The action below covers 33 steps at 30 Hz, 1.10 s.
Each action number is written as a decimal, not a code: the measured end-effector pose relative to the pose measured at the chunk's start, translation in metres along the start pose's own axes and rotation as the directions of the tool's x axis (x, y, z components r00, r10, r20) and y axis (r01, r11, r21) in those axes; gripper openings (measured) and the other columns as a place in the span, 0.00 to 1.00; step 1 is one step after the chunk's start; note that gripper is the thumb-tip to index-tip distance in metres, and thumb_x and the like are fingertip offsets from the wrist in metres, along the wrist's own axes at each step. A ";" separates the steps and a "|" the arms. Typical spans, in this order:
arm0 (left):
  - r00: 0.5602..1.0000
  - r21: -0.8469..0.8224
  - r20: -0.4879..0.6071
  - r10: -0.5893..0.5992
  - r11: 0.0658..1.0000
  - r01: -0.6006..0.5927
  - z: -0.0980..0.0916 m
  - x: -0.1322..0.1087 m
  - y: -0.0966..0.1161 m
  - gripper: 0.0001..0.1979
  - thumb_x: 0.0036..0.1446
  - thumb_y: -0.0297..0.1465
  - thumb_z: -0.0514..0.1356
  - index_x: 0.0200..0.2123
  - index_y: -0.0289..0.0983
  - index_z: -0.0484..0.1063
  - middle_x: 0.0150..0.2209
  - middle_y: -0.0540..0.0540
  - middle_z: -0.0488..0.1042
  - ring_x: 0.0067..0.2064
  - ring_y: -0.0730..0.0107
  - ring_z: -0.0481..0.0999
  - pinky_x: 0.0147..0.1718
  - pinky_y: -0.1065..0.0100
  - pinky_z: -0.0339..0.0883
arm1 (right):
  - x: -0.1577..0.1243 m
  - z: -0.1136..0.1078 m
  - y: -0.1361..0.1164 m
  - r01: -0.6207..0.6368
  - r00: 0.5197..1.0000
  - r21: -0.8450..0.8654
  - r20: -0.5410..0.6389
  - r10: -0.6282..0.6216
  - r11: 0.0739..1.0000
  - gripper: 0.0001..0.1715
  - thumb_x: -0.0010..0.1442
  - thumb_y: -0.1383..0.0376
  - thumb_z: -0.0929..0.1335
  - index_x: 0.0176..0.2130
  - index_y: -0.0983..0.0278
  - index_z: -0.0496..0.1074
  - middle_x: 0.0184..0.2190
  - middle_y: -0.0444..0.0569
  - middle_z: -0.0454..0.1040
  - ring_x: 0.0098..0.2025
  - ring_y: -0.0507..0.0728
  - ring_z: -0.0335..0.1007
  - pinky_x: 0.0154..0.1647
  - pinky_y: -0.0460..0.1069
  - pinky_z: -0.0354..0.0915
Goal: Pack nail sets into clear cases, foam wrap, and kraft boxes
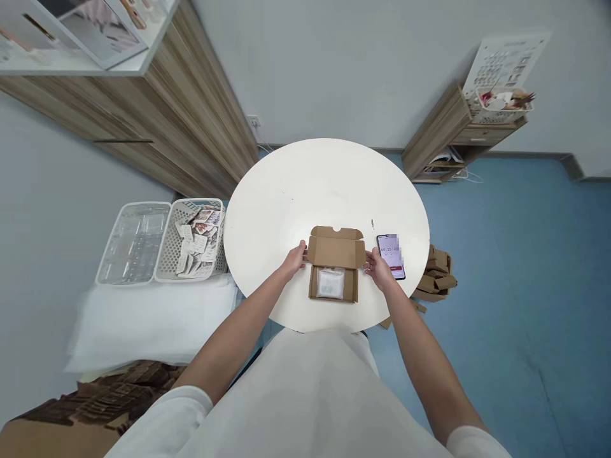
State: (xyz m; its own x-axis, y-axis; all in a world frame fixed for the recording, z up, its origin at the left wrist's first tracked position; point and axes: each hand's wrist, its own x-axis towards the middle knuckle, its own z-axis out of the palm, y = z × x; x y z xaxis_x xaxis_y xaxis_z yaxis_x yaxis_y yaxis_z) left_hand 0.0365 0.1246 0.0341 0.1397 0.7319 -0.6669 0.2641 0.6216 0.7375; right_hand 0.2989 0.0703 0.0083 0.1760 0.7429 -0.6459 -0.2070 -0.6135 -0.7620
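Observation:
On the white round table [319, 184] lies an opened brown cardboard box [335, 249], its lid folded back away from me. Inside the box's tray rests a white packet [330, 283] in clear wrapping. My left hand [294, 257] is at the left edge of the raised lid, fingers apart at its side. At the lid's right edge is my right hand [377, 266], fingers spread, beside a phone [391, 256] with a lit screen. Neither hand appears to hold anything.
Left of the table stand a white basket [191, 240] of small packets and a clear bin [136, 242]. White sheets [153, 321] lie before them. Flattened cardboard [119, 394] is at lower left, and more cardboard [435, 277] sits on the floor at right.

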 end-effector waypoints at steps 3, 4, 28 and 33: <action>0.997 0.006 0.079 0.009 1.000 -0.010 0.005 0.004 0.006 0.32 0.55 0.53 0.39 0.46 0.38 0.67 0.48 0.42 0.69 0.45 0.62 0.70 0.38 0.63 0.63 | 0.012 0.006 -0.010 -0.050 0.993 0.009 0.107 0.048 0.999 0.33 0.53 0.41 0.56 0.40 0.62 0.71 0.32 0.48 0.73 0.23 0.50 0.63 0.21 0.46 0.59; 0.996 0.005 0.088 0.020 1.000 -0.020 0.006 0.004 0.008 0.32 0.55 0.53 0.38 0.46 0.38 0.67 0.49 0.42 0.68 0.46 0.62 0.69 0.39 0.63 0.63 | 0.014 0.008 -0.013 -0.036 0.992 0.007 0.122 0.035 0.999 0.34 0.53 0.41 0.56 0.40 0.62 0.71 0.32 0.48 0.73 0.23 0.51 0.64 0.21 0.46 0.59; 0.929 0.142 0.318 0.192 0.959 -0.247 -0.019 -0.060 -0.022 0.34 0.56 0.51 0.27 0.59 0.45 0.50 0.56 0.46 0.61 0.56 0.60 0.59 0.50 0.58 0.56 | -0.081 0.015 0.023 0.204 0.969 -0.074 0.154 -0.191 0.976 0.38 0.53 0.39 0.50 0.54 0.53 0.61 0.56 0.44 0.59 0.55 0.57 0.58 0.53 0.52 0.57; 0.902 0.185 0.362 0.234 0.931 -0.315 -0.021 -0.081 -0.041 0.31 0.57 0.51 0.32 0.57 0.45 0.54 0.53 0.44 0.65 0.54 0.58 0.62 0.49 0.58 0.57 | -0.101 0.021 0.047 0.214 0.970 -0.210 0.166 -0.181 0.954 0.36 0.53 0.41 0.56 0.56 0.55 0.58 0.57 0.47 0.58 0.57 0.58 0.56 0.54 0.54 0.56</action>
State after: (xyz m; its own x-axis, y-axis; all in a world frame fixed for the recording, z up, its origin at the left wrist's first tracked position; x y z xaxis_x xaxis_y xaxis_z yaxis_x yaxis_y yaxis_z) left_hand -0.0062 0.0457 0.0598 0.5331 0.7048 -0.4681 0.3782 0.2964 0.8770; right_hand 0.2511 -0.0282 0.0389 0.0486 0.8754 -0.4810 0.0427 -0.4829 -0.8746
